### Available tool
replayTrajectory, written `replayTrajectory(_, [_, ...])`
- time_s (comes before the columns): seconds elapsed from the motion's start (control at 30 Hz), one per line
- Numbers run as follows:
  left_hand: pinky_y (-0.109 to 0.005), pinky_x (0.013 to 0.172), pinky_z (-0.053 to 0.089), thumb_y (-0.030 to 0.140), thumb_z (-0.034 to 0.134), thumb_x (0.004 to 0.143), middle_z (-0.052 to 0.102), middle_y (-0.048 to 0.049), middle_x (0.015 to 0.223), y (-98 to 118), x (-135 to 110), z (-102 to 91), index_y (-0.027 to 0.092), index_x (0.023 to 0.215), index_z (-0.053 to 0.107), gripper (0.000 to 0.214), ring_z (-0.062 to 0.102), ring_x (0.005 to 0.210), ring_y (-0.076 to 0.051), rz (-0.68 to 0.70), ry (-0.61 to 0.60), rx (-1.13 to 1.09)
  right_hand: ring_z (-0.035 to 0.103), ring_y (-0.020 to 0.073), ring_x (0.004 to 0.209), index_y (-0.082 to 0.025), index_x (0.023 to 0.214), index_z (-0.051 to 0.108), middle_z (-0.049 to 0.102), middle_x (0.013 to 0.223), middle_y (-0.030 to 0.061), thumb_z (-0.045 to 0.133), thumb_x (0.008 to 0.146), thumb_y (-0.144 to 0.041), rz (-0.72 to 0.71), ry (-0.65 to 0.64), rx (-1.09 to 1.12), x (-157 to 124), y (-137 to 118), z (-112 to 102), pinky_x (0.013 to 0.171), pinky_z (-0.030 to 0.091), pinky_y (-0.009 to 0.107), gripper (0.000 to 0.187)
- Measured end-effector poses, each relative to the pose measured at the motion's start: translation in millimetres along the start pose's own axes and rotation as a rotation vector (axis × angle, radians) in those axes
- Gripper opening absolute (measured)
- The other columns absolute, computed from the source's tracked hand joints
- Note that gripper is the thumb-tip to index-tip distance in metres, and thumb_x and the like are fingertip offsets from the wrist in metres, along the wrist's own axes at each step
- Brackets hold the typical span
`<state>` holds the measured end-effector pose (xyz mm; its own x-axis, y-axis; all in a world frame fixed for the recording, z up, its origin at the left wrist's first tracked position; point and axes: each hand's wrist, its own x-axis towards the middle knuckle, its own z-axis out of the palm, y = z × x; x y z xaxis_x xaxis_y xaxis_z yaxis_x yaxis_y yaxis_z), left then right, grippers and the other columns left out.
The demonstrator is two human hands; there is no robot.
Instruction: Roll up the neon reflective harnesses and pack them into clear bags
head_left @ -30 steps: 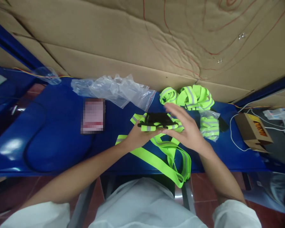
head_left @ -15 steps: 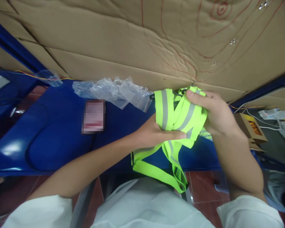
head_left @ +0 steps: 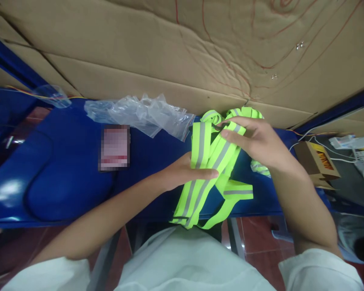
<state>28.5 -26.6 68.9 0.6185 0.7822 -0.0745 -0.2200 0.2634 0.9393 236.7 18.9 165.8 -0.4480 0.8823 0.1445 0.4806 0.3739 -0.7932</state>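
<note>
A neon-yellow reflective strap harness with grey stripes and black fittings hangs in folds between both hands, over the blue table's front edge. My left hand grips its straps at mid-length, thumb laid across the front. My right hand pinches the upper part near a black buckle, thumb on top. One loose strap end sticks out to the right below my hands. More yellow reflective straps lie coiled behind, against the cardboard, and a further striped bundle rests under my right wrist.
Several clear plastic bags lie along the cardboard wall. A blurred-out phone-sized object sits on the blue table at left. To the right are an open cardboard box and white cables. A clear cup lies at back left.
The bunched straps have been drawn out into longer, straighter lengths that hang lower toward my body. My right hand has shifted slightly left. The coiled straps behind now show more.
</note>
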Motion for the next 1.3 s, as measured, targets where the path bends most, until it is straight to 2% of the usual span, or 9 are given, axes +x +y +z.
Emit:
replayTrajectory(0.23, [-0.043, 0.124, 0.046, 0.064, 0.063, 0.098, 0.072, -0.0066, 0.139, 39.2, -1.7, 17.6, 0.023, 0.138, 0.069, 0.058, 0.058, 0.142, -0.030, 0.393, 0.156, 0.284, 0.061, 0.0234, 0.135, -0.025, 0.131, 0.066, 0.067, 0.140, 0.0056, 0.063, 0.103, -0.026, -0.363, 0.058, -0.100, -18.2, -54.4, 8.0, 0.121, 0.048, 0.041, 0.028])
replayTrajectory(0.37, [-0.043, 0.122, 0.047, 0.052, 0.062, 0.103, 0.075, -0.0011, 0.133, 77.0, -7.4, 21.8, 0.026, 0.142, 0.067, 0.047, 0.060, 0.142, -0.028, 0.460, 0.146, 0.252, 0.052, 0.0217, 0.147, -0.024, 0.147, 0.052, 0.051, 0.160, 0.0041, 0.071, 0.099, -0.031, -0.389, -0.001, -0.041, -16.7, -64.8, 0.2, 0.126, 0.042, 0.036, 0.051])
replayTrajectory(0.5, [-0.038, 0.121, 0.046, 0.032, 0.058, 0.105, 0.076, 0.0057, 0.124, 95.4, -13.2, 18.2, 0.028, 0.138, 0.069, 0.035, 0.059, 0.142, -0.025, 0.462, 0.105, 0.288, 0.056, 0.0181, 0.142, -0.026, 0.146, 0.054, 0.055, 0.157, 0.0011, 0.069, 0.101, -0.031, -0.316, 0.015, -0.039, -13.8, -67.8, -3.4, 0.124, 0.044, 0.032, 0.048])
replayTrajectory(0.6, [-0.037, 0.116, 0.052, 0.038, 0.061, 0.103, 0.077, 0.0061, 0.119, 89.0, -12.4, 12.8, 0.028, 0.130, 0.074, 0.031, 0.064, 0.136, -0.026, 0.447, 0.177, 0.243, 0.064, 0.0196, 0.133, -0.027, 0.135, 0.067, 0.069, 0.141, 0.0002, 0.072, 0.099, -0.034, -0.320, 0.109, -0.047, -12.1, -65.6, 1.9, 0.117, 0.050, 0.033, 0.037])
replayTrajectory(0.7, [-0.041, 0.109, 0.058, 0.050, 0.070, 0.097, 0.077, -0.0007, 0.121, 73.6, -9.9, 4.6, 0.026, 0.129, 0.075, 0.040, 0.068, 0.131, -0.031, 0.352, 0.249, 0.155, 0.070, 0.0211, 0.126, -0.029, 0.126, 0.076, 0.077, 0.126, -0.0017, 0.067, 0.102, -0.042, -0.295, 0.162, -0.163, -9.0, -61.0, 6.2, 0.113, 0.053, 0.033, 0.029])
replayTrajectory(0.9, [-0.044, 0.110, 0.057, 0.030, 0.095, 0.073, 0.074, -0.0093, 0.134, 40.0, 5.1, -7.8, 0.025, 0.136, 0.069, 0.068, 0.068, 0.130, -0.031, 0.144, -0.074, 0.057, 0.076, 0.0218, 0.112, -0.029, 0.116, 0.082, 0.081, 0.118, -0.0020, 0.066, 0.102, -0.038, -0.258, 0.140, -0.240, -3.7, -55.8, 10.4, 0.103, 0.058, 0.034, 0.023])
replayTrajectory(1.03, [-0.042, 0.105, 0.059, 0.035, 0.099, 0.067, 0.077, -0.0076, 0.126, 14.4, 21.0, 4.2, 0.023, 0.123, 0.074, 0.062, 0.071, 0.123, -0.030, 0.223, 0.038, -0.092, 0.076, 0.0214, 0.109, -0.030, 0.114, 0.083, 0.081, 0.114, -0.0032, 0.067, 0.101, -0.037, -0.254, 0.180, -0.182, -3.2, -50.3, 17.6, 0.104, 0.058, 0.036, 0.022])
replayTrajectory(1.13, [-0.042, 0.101, 0.060, 0.034, 0.100, 0.066, 0.078, -0.0093, 0.123, -2.4, 24.4, 17.6, 0.019, 0.120, 0.075, 0.061, 0.074, 0.117, -0.029, 0.168, 0.098, -0.154, 0.075, 0.0246, 0.110, -0.030, 0.111, 0.083, 0.081, 0.111, -0.0025, 0.070, 0.098, -0.036, -0.210, 0.223, -0.136, -4.4, -46.0, 19.7, 0.102, 0.060, 0.041, 0.019])
replayTrajectory(1.3, [-0.041, 0.098, 0.062, 0.033, 0.097, 0.071, 0.081, -0.0121, 0.112, -13.3, 16.2, 25.8, 0.015, 0.109, 0.078, 0.046, 0.077, 0.108, -0.028, 0.078, 0.040, -0.234, 0.074, 0.0259, 0.108, -0.028, 0.107, 0.082, 0.080, 0.109, 0.0001, 0.070, 0.096, -0.036, -0.182, 0.165, -0.121, -6.3, -43.2, 13.3, 0.098, 0.060, 0.042, 0.018])
